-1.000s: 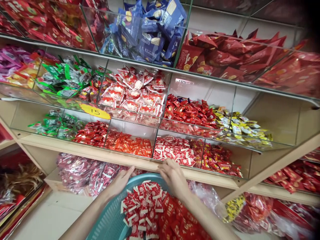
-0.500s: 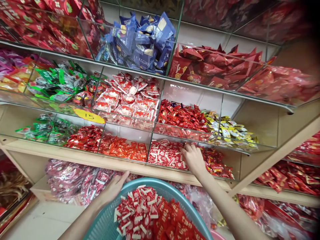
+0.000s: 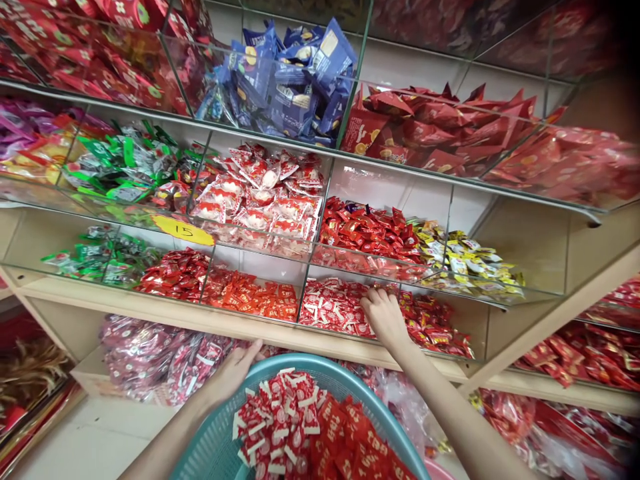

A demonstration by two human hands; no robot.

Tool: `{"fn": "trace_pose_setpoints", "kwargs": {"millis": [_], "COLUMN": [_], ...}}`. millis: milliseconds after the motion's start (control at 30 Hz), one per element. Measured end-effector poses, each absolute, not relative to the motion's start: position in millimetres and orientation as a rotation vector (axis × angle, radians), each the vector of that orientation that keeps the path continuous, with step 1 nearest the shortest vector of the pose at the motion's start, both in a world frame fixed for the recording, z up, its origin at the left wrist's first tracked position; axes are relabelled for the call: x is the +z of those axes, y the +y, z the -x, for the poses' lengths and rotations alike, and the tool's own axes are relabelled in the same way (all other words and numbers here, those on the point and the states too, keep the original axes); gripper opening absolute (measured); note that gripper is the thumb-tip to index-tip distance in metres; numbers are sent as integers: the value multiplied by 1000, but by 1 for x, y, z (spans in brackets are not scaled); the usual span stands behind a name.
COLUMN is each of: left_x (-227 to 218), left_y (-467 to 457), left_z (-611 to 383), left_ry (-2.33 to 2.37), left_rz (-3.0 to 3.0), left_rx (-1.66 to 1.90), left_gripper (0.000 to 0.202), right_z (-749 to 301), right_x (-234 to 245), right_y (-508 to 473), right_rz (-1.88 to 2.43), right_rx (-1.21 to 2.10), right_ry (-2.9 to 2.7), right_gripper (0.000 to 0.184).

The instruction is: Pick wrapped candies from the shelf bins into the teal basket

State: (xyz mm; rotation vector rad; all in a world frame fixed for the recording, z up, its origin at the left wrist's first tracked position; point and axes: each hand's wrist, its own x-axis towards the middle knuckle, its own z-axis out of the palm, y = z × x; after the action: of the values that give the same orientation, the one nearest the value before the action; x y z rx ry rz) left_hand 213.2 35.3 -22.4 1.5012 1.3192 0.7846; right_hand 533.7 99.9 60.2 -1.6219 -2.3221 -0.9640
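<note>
A teal plastic basket [image 3: 325,362] is at the bottom centre, holding red-and-white wrapped candies [image 3: 280,420] on its left side and orange-red packets [image 3: 350,440] on its right. My left hand [image 3: 234,373] is closed against the basket's left rim, its fingers partly hidden. My right hand [image 3: 384,317] reaches into the lowest shelf, over the right end of a bin of small red-and-white wrapped candies [image 3: 333,307]. Its fingers are curled downward with the tips out of sight, so what they hold is unclear. Shiny red wrapped candies [image 3: 435,323] lie just right of that hand.
Clear shelf panels and dividers split the candy bins. Above are blue packets [image 3: 300,87], red packets [image 3: 430,120] and yellow-white candies [image 3: 470,257]. A yellow price tag [image 3: 183,230] reads 15. A wooden ledge [image 3: 165,310] runs below, with bagged candy [image 3: 145,353] under it.
The view has shifted slightly, so the shelves appear a little farther right. My right hand stays at the candy bin, and my left hand stays by the basket rim.
</note>
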Motion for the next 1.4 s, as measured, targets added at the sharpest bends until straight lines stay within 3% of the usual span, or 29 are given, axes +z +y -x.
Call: {"fn": "trace_pose_setpoints", "kwargs": {"millis": [500,733,867,1400], "left_x": [-27,-29,-33,-27], "left_y": [35,35,36,34], "left_z": [-214,-213,-213,-215], "left_ry": [1293,1304,1323,1319], "left_rz": [-1462,-1453,-1447,-1491], "left_rx": [772,759,784,773], "left_gripper": [65,67,66,67], "right_z": [-521,-478,-459,-448], "right_x": [84,67,40,5], "right_y": [56,4,-14,-21], "right_rz": [1494,1318,1375,1437], "right_rx": [-809,23,270,363], "right_ry": [-2253,-2280,-2362,-2429], "right_gripper": [15,18,12,16]}}
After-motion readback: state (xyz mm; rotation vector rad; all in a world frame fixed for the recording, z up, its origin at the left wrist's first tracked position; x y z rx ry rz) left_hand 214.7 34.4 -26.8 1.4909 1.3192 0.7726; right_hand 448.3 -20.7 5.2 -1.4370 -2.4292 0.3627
